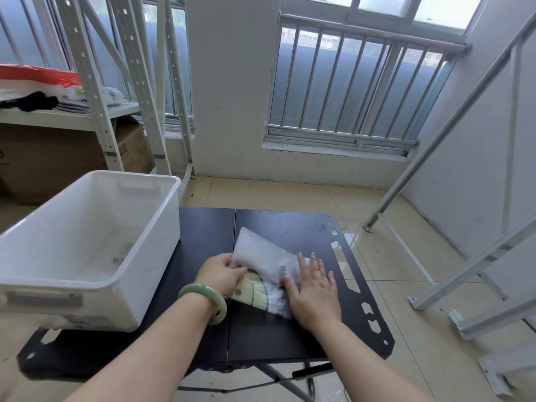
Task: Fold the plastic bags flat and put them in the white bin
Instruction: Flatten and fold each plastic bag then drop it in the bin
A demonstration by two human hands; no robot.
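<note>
Bag: a white plastic bag (262, 256) with a printed picture lies on the black table (290, 338), right of the white bin (95, 245).
Left hand (222, 275): pinching the bag's left edge, apparently folding it over.
Right hand (314, 291): fingers spread, pressed flat on the bag.
Wrist: green bangle (204, 301).

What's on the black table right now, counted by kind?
Plastic bag: 1, pinched by the left hand, pressed flat by the right hand
White bin: 1
Total: 2 things on the black table
</note>
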